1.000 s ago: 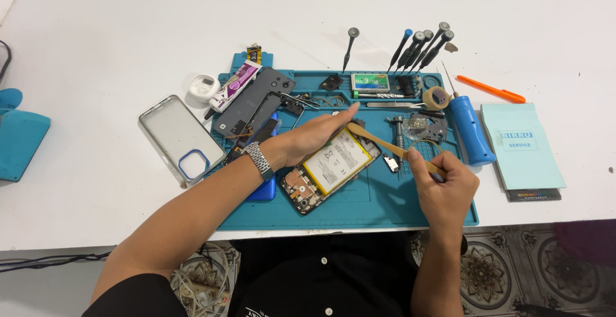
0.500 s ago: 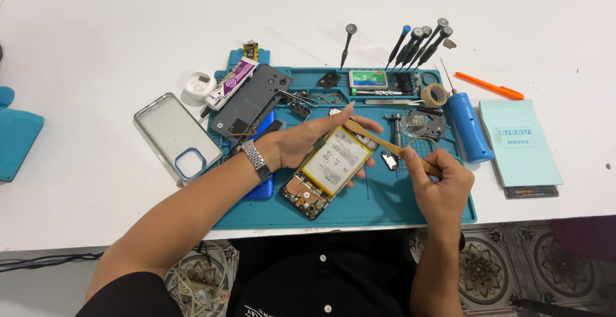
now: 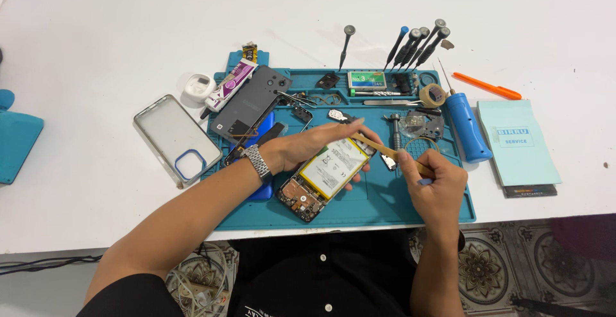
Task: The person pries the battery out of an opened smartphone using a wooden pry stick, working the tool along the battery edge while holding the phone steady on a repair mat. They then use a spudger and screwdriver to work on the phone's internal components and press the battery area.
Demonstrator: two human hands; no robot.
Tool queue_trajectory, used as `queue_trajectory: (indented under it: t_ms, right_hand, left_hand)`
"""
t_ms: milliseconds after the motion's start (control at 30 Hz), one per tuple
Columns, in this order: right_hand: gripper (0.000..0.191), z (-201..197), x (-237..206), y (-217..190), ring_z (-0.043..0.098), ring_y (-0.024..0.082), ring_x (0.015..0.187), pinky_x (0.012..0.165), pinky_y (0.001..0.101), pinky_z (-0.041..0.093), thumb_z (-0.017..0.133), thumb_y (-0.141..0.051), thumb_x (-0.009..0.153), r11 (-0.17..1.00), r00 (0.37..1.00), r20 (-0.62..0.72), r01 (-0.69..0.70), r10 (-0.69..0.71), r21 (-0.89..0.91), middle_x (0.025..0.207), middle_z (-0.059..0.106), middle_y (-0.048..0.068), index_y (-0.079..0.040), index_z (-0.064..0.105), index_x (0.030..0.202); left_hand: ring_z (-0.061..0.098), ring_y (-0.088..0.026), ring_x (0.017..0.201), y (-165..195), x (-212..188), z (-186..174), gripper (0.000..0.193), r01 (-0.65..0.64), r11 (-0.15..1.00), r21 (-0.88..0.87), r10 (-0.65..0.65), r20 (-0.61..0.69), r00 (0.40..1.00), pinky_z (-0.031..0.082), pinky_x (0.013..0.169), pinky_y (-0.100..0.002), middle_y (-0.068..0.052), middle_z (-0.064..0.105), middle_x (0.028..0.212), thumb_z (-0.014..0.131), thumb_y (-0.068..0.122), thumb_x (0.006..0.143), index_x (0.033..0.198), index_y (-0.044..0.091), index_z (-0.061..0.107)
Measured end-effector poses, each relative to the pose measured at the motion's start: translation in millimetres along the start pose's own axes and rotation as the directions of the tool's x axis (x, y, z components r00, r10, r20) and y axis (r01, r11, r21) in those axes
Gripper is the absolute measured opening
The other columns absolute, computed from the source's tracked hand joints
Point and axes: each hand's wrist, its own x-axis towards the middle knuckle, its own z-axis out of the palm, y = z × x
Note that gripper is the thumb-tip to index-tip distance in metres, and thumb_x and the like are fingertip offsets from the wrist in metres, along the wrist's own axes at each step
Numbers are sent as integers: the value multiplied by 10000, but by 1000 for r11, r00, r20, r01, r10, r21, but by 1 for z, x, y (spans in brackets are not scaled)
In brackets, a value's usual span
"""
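The opened phone (image 3: 321,179) lies back-up on the near middle of the teal work mat (image 3: 385,205), turned at a slant so its far end points to the right and its near end to the left. Its rear cover is off. A pale yellow-white battery (image 3: 333,169) fills most of the body, with dark markings on its face. At the near-left end the bare circuit board (image 3: 298,198) shows, brown and dark with small parts. The wooden pry stick (image 3: 385,150) is thin, flat and tan; it slants from the right down to the phone's far-right edge, its tip touching the battery's far corner.
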Motion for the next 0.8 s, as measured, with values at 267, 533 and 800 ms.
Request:
queue_trajectory:
  t_ms: [267, 533, 800]
  right_hand:
    - [480, -3, 0, 6, 328, 51, 524, 474, 269, 228, 814, -229, 948, 999, 997, -75, 10, -8, 30, 540, 428, -33, -28, 517, 629]
    - [404, -1, -1, 3, 341, 43, 491, 445, 259, 251, 818, -232, 897, 999, 997, 59, 40, -39, -27, 509, 434, -40, -38, 568, 646]
    - [480, -3, -1, 5, 341, 47, 535, 478, 269, 226, 827, -228, 929, 999, 998, -65, 5, -3, 37, 550, 442, -22, -20, 522, 623]
  left_hand:
    - [775, -242, 878, 3, 2, -9, 693, -163, 985, -59, 157, -103, 982, 682, 737, -388, -163, 681, 1027, 414, 672, 976, 1308, 85, 573]
    - [760, -245, 833, 5, -3, 3, 673, -22, 992, 122, 26, -32, 999, 656, 691, -361, -157, 710, 1026, 466, 626, 981, 1329, 58, 565]
    - [785, -234, 800, 10, 5, 2, 657, -70, 996, 50, 80, -224, 971, 678, 686, -343, -142, 730, 955, 416, 622, 982, 1289, 68, 592]
